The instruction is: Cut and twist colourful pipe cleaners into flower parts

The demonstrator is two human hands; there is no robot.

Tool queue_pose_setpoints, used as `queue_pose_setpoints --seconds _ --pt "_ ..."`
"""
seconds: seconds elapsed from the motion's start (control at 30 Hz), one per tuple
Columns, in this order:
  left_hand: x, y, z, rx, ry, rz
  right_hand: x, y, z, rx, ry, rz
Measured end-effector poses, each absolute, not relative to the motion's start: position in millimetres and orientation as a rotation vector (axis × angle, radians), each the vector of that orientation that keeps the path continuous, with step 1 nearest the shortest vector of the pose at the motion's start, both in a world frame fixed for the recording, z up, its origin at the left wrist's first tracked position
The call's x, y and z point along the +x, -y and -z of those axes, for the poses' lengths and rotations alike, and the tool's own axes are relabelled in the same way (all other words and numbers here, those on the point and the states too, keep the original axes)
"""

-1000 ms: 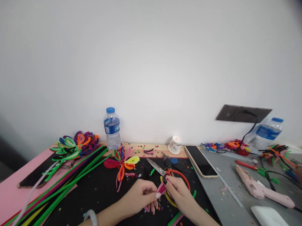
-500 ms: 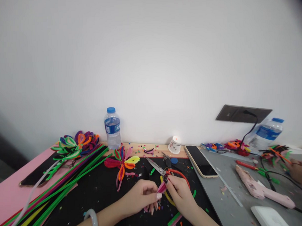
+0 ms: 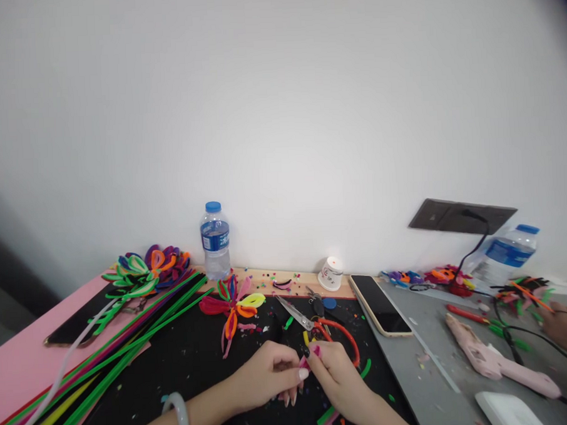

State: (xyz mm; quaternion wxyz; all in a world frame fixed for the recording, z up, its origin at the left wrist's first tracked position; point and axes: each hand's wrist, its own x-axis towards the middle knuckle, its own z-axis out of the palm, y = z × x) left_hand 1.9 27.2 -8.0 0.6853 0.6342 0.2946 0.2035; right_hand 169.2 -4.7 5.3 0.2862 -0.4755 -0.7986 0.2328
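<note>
Green fuzzy stems (image 3: 98, 391) lower left, then a capped bottle (image 3: 214, 242) centre-left, clear liquid in it I think. Bottom centre, the left hand (image 3: 277, 377) pinches a pink fuzzy strip (image 3: 303, 362) and the right hand (image 3: 336, 372) grips it too; shaping it, I'd guess, so next move wants steady fingertips. Paper cup (image 3: 331, 275) higher up's upside down, can't see inside.

Decent gap for a hand on the black mat (image 3: 165, 358), between the stems (image 3: 145, 334) over its left edge and the flower (image 3: 232, 307). Past the right hand (image 3: 336, 374), scissors (image 3: 311, 324) and keys (image 3: 318, 307) block the way to its back edge; phone (image 3: 382, 307) crowds the right edge.
</note>
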Motion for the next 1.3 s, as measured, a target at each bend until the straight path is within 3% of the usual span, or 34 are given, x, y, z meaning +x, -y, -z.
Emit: queue_pose_setpoints --seconds 0.27,0.8,1.03,1.3 --pt "3 -29 15 1.405 -0.707 -0.468 168 5 -5 -1.259 2.293 -0.311" --pt "1 -30 12 1.354 -0.697 -0.527 171 6 -7 -1.254 2.2 -0.459" --pt "-10 -36 4 1.259 -0.92 -0.707 175 4 -4 -1.302 2.144 -0.443" --pt "-26 -39 13 1.353 -1.161 -0.653 173 4 -3 -1.335 2.137 -0.467"
